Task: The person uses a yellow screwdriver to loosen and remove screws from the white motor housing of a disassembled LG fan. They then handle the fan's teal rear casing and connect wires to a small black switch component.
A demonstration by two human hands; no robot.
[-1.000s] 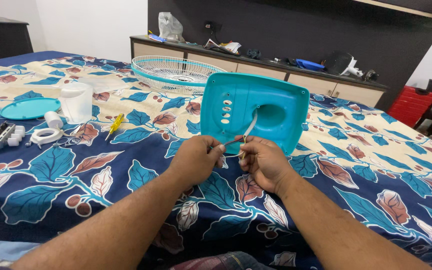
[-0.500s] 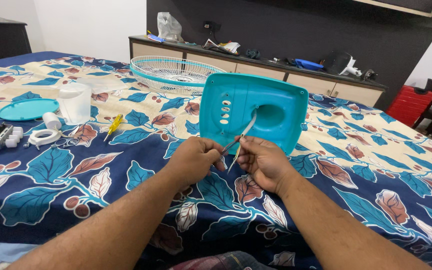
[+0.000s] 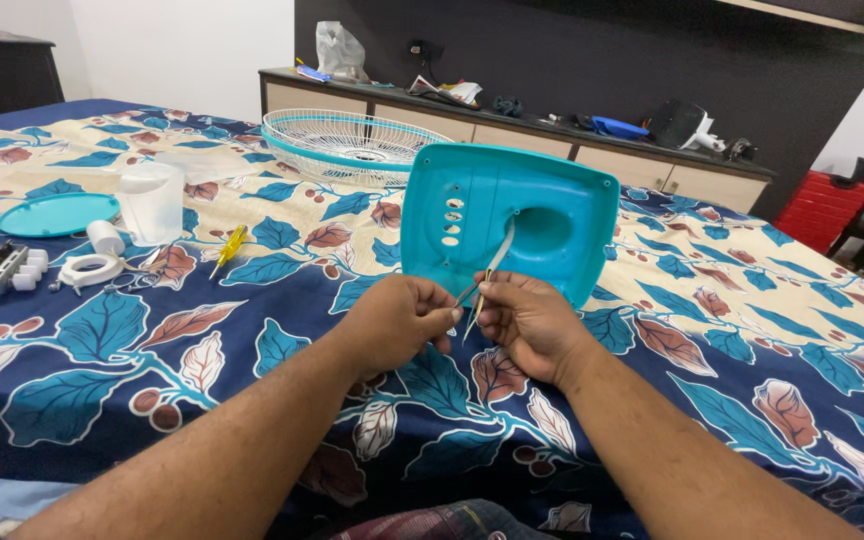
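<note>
A teal plastic fan base cover [image 3: 552, 215] lies on the leaf-patterned cloth, tipped up toward me, with a round recess and several small slots. A flat grey cable [image 3: 497, 262] comes out of the recess and runs down to my hands. My left hand [image 3: 397, 320] and my right hand [image 3: 527, 322] meet just in front of the cover, both pinching the cable's thin end wires between fingertips. The wire ends are partly hidden by my fingers.
A white wire fan guard with teal rim [image 3: 352, 145] sits behind the cover. At left lie a teal round disc [image 3: 57, 213], a clear plastic part [image 3: 152, 203], a white ring [image 3: 92, 268], a switch block [image 3: 2, 270] and a yellow screwdriver [image 3: 230, 247]. A cluttered sideboard [image 3: 552, 135] stands behind.
My hands stayed together at the cover's front edge. The cable's end shifted slightly between my fingers and now hangs steeper.
</note>
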